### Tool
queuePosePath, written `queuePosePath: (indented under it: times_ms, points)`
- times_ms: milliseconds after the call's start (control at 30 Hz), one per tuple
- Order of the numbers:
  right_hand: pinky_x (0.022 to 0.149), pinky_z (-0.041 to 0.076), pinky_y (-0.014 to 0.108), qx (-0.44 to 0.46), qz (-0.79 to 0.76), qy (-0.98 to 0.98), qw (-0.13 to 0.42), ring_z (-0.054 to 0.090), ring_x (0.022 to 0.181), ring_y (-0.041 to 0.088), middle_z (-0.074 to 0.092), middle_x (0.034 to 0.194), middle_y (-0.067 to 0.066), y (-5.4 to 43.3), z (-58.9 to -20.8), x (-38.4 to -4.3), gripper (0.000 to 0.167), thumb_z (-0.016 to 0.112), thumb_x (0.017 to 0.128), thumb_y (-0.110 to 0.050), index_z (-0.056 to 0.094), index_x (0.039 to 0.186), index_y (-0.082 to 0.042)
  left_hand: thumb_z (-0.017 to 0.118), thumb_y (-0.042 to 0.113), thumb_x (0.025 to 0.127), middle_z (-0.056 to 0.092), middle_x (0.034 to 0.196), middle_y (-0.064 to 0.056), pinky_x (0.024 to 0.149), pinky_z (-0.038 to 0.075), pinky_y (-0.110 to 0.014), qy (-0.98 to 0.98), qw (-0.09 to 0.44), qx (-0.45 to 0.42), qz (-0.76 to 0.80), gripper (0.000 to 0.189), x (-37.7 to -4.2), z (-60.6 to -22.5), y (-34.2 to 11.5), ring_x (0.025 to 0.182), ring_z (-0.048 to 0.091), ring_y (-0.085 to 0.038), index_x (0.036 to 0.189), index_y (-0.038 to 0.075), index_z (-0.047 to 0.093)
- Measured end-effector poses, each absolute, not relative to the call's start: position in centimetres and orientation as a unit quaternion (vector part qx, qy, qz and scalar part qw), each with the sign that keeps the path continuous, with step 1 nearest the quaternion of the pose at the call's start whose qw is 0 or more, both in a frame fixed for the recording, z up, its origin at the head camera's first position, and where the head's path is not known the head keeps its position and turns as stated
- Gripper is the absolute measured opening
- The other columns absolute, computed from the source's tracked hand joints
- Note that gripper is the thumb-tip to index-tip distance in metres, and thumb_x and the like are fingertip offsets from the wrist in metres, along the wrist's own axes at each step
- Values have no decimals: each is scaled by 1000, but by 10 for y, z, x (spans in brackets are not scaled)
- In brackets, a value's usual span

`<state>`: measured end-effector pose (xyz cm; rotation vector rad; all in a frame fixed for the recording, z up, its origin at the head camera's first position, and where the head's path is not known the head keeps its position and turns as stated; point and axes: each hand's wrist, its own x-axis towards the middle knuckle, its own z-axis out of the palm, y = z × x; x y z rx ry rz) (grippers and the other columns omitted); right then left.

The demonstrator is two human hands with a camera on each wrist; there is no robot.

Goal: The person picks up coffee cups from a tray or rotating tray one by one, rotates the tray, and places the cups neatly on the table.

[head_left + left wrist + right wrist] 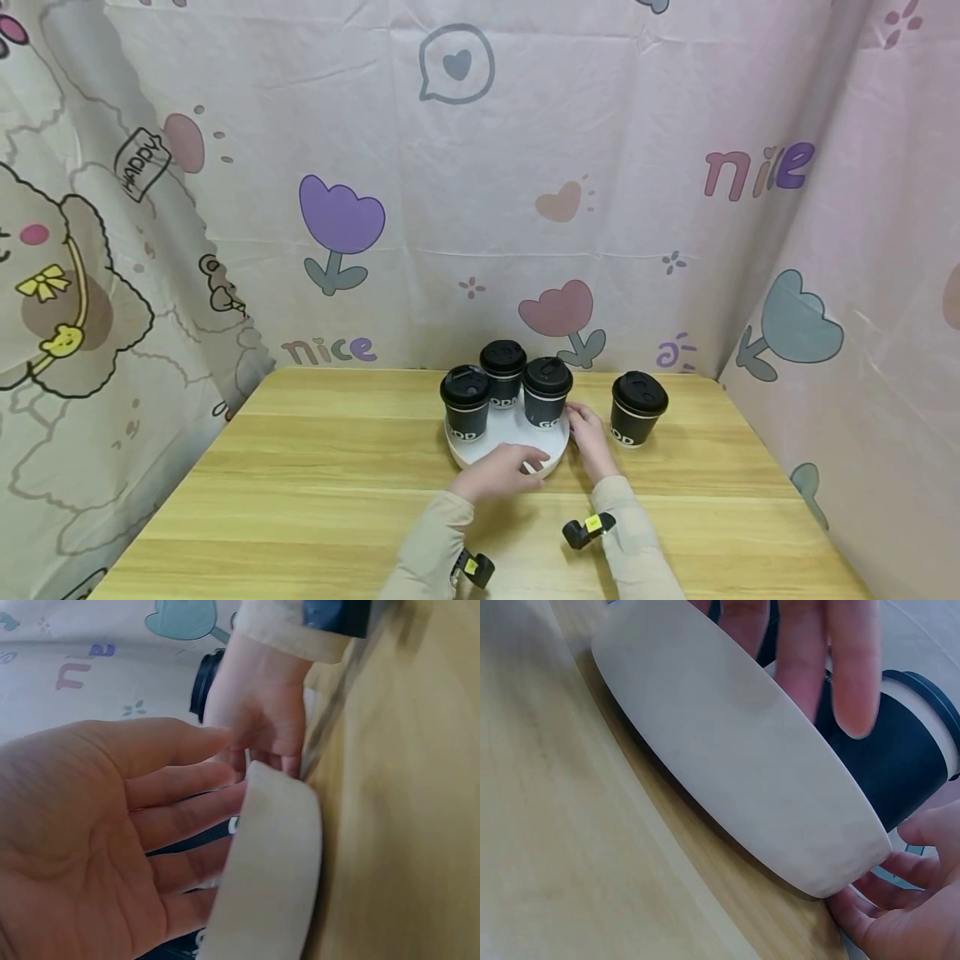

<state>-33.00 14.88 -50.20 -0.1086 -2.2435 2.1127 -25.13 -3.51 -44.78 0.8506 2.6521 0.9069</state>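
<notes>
A round white tray [517,435] bears three dark paper coffee cups with black lids: one left [466,404], one behind [503,373] and one right [547,392]. My left hand [498,473] reaches over the tray's near rim, thumb raised and fingers loosely extended; in the left wrist view its fingertips pass behind the tray wall [266,862]. At the tray's right side is my right hand [590,435]. Its fingers [900,866] curl round the edge in the right wrist view, the lowest one near the underside.
A fourth, similar lidded cup [637,408] stands on the wooden table [300,475], right of my right hand. A printed cloth curtain [450,208] hangs behind the table and along both sides. Small black cameras [588,530] are strapped to both sleeved wrists.
</notes>
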Motion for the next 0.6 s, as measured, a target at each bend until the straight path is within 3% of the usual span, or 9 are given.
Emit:
queuePosePath:
  times_ms: [333,500,600]
  points:
    - [105,46,41,-43,679,-733,26,51,124,32,49,139,31,149,-502,-331,44,32,105,-14,43,138,11,71,20,86,74,101,-3,83,51,-18,908,122,289,278,43,-249,-437,-47,93,66,-7,127,8,63]
    - [92,48,27,-47,678,-733,29,54,116,25,51,136,29,150,-501,-331,43,32,104,-15,45,137,11,69,19,87,73,109,-7,84,52,-18,906,105,291,288,45,-250,-440,-41,96,68,-13,130,6,60]
    - [92,48,26,-48,677,-734,29,54,116,25,51,136,29,151,-501,-331,43,32,104,-15,45,137,11,68,18,87,70,119,-11,88,54,-22,901,87,294,306,48,-249,-445,-32,103,69,-20,133,5,58]
